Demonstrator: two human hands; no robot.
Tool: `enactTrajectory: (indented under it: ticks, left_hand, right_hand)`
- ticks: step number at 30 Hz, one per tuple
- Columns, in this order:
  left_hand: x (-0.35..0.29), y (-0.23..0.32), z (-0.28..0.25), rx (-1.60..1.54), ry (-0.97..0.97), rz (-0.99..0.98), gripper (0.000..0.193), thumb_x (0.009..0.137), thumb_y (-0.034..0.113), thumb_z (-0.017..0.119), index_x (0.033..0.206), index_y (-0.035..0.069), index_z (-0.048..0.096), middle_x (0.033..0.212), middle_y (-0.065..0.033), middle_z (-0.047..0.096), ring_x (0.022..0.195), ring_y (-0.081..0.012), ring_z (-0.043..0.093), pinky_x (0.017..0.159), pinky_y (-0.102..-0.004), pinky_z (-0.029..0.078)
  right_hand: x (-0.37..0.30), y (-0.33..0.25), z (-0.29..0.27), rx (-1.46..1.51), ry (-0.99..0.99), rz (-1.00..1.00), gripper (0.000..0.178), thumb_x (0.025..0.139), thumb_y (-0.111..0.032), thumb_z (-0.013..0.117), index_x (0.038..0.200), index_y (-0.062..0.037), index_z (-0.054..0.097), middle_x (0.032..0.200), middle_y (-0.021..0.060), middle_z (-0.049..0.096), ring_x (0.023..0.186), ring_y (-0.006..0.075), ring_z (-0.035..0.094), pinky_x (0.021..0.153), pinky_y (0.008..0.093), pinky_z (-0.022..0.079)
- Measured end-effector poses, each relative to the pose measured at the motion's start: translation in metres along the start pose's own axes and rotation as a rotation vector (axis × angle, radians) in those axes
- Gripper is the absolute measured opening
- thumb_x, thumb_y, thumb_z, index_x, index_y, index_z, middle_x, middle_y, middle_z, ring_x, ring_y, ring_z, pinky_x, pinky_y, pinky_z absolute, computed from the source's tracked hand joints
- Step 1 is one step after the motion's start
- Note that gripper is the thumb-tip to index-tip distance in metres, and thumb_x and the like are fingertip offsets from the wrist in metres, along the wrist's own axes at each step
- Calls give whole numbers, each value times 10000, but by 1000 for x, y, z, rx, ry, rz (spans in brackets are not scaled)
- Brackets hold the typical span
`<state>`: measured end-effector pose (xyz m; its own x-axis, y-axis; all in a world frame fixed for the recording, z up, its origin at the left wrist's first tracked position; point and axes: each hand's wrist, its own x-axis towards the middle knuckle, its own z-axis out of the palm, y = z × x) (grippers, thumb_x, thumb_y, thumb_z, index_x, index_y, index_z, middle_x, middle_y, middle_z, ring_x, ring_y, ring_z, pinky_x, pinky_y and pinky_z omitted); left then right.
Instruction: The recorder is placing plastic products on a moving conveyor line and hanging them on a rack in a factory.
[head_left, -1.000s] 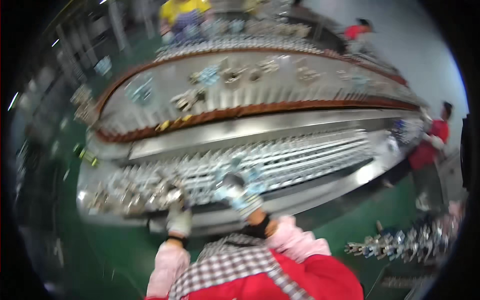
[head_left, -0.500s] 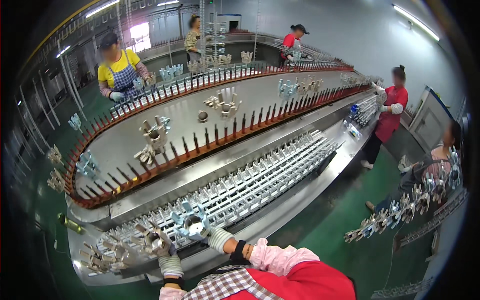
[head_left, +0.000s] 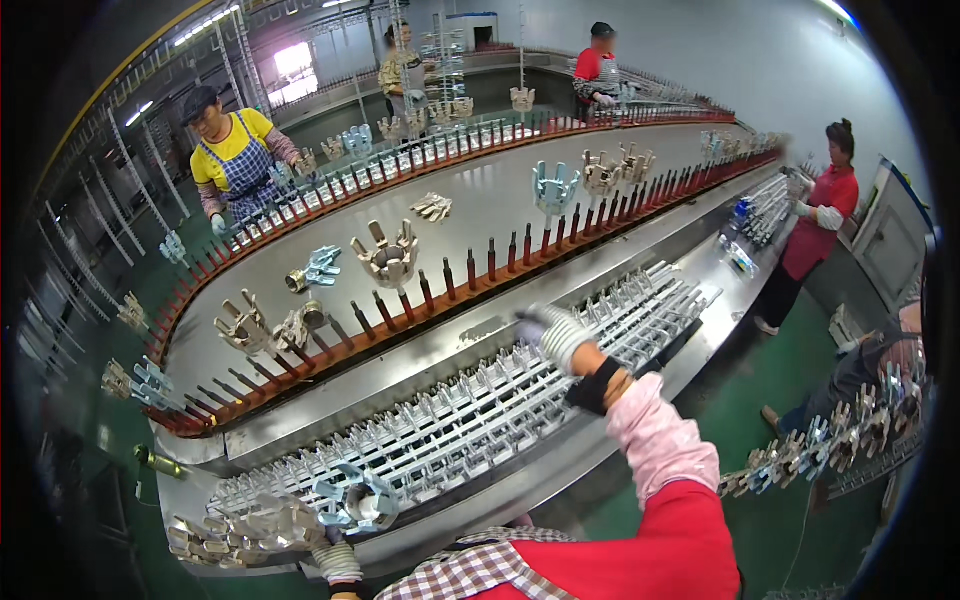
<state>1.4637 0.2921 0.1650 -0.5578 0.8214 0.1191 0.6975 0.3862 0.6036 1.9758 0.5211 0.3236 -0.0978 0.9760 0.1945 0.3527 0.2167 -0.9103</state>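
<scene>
My left hand (head_left: 338, 562), in a striped grey glove, is at the near left, closed beneath a row of pronged metal fittings (head_left: 245, 530). Its fingertips are partly hidden by the fittings, and the row appears held up by this hand. At the row's right end is a pale blue pronged fitting (head_left: 362, 500) with a round hollow centre. My right hand (head_left: 555, 335), gloved and smeared by motion, is stretched out above the silver racks (head_left: 450, 410), apart from the fittings. I make out nothing in it, and its fingers are unclear.
Behind the racks runs a looped conveyor of upright pins (head_left: 430, 295) around a metal table (head_left: 480, 220). A silver pronged fitting (head_left: 388, 258) and others stand along it. A person in yellow (head_left: 245, 150) works across it; a person in red (head_left: 825, 210) handles rods at right.
My right hand has left the blue fitting and swung up and right over the racks. The row at my left hand is lower. Fittings along the conveyor have shifted, and the view has turned slightly.
</scene>
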Motion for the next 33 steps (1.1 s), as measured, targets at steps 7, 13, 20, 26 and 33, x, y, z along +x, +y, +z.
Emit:
enactTrajectory:
  ticks: [7, 13, 20, 26, 33]
  left_hand:
    - [-24, -2, 28, 67, 37, 14, 323, 874, 232, 405, 1141, 51, 421, 1101, -96, 478, 1008, -228, 442, 869, -314, 328]
    - [-32, 17, 43, 68, 59, 107, 247, 880, 235, 374, 1073, 108, 460, 917, -87, 558, 848, -230, 514, 756, -321, 397]
    - [-49, 126, 30, 632, 216, 341, 334, 754, 339, 545, 961, 77, 545, 985, -116, 559, 951, -275, 491, 839, -387, 354]
    - [-63, 112, 46, 599, 154, 390, 475, 769, 448, 497, 1046, 61, 516, 1044, -147, 538, 996, -355, 457, 872, -428, 319]
    - [-81, 213, 56, 904, -319, 17, 655, 730, 348, 501, 1269, 50, 278, 1266, -171, 358, 1157, -318, 357, 948, -398, 307]
  right_hand:
    - [117, 124, -154, -225, 454, 121, 396, 791, -222, 539, 1123, -15, 477, 1077, 144, 534, 977, 234, 504, 846, 309, 373]
    - [203, 180, -177, 85, 577, 291, 472, 783, -230, 505, 1191, -16, 400, 1081, 198, 522, 952, 300, 515, 812, 314, 381]
    - [258, 197, -149, 488, 489, 516, 312, 802, -281, 547, 1056, -117, 469, 746, 86, 585, 543, 199, 549, 391, 316, 389]
    - [285, 223, -149, 403, 304, 699, 208, 829, -292, 478, 976, -166, 553, 700, 77, 630, 438, 139, 459, 408, 273, 355]
    - [267, 214, -165, 531, 382, 599, 235, 845, -231, 430, 1000, -153, 589, 718, 93, 628, 477, 148, 497, 434, 264, 381]
